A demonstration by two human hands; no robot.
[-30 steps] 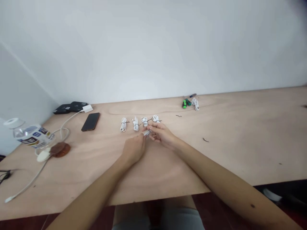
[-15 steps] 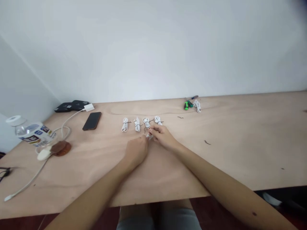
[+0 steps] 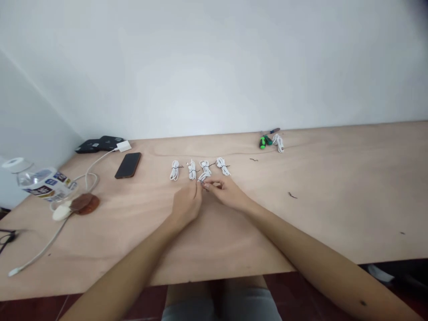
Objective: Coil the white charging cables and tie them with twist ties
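Observation:
A bundled white cable [image 3: 203,176] is held between my hands just in front of a row of several coiled white cables [image 3: 174,170]. My left hand [image 3: 187,203] is closed around its near end, which the fingers mostly hide. A thin black twist tie [image 3: 200,181] crosses the bundle. Thumb and forefinger of my right hand [image 3: 229,192] pinch together at the tie's end, right beside the left fingers. Each coil in the row behind, such as the rightmost coiled cable [image 3: 221,165], has a black tie around it.
Loose twist ties [image 3: 292,195] lie to the right. Screwdrivers [image 3: 262,142] and another white cable [image 3: 278,143] are near the wall. On the left are a phone [image 3: 128,165], a plastic bottle [image 3: 50,183], a charging cable [image 3: 45,247] and black boxes [image 3: 112,142].
The held bundle now shows more beyond my fingers, with the dark tie visible across it. Both hands have shifted slightly left, and my right fingertips have come down close to the left hand.

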